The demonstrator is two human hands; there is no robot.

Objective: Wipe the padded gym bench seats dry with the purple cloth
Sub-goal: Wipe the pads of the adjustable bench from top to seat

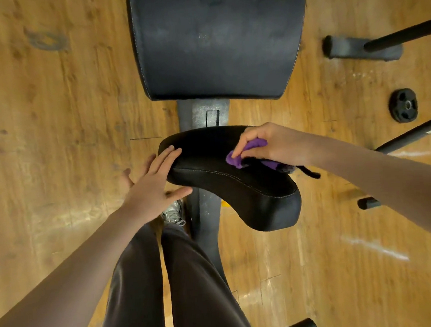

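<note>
Wooden gym floor (51, 124). Right hand (272, 146) grips the crumpled purple cloth (237, 157) on the small black padded seat (226, 178); left hand (154, 181), fingers straight, steadies its left edge. Wiping underway; next, likely the large black padded backrest (215, 39).

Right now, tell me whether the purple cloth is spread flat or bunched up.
Bunched up: the purple cloth sits crumpled inside the right hand, pressed on the small black padded seat.

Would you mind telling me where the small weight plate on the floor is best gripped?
Probably from above: the weight plate lies flat on the wooden floor, so its rim sits low. Hooking fingers into the openings around its hub looks easiest.
</note>
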